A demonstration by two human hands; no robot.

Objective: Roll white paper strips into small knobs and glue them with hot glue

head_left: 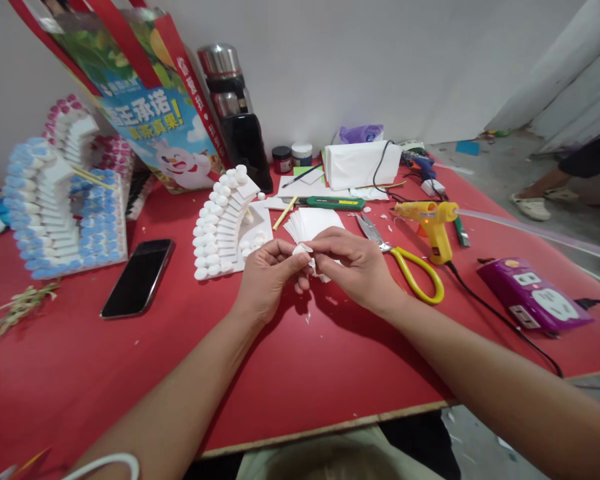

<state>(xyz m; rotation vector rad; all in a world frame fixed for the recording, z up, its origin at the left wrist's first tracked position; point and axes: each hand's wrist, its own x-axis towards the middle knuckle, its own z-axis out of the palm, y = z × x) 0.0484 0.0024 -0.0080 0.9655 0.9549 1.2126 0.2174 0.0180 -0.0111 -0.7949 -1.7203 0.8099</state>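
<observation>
My left hand [267, 277] and my right hand [353, 267] meet above the red table, fingertips close together. Between them they pinch a small crumpled piece of white paper or tissue [301, 249]; its exact kind is unclear. Just behind lies a fanned stack of white sheets [313, 223]. Left of my left hand stands a white curved stair model [225, 230] edged with rounded white tips. Beside my right hand rest scissors with yellow handles [420, 273], their blades pointing away to the left.
A yellow glue gun [433, 223] stands at right near a purple power socket [535, 297]. A green cutter knife [330, 203] lies behind. At left are a phone [137, 279], a blue-and-white stair model [65, 213] and a shopping bag [160, 127]. Another person's leg [555, 177] shows far right.
</observation>
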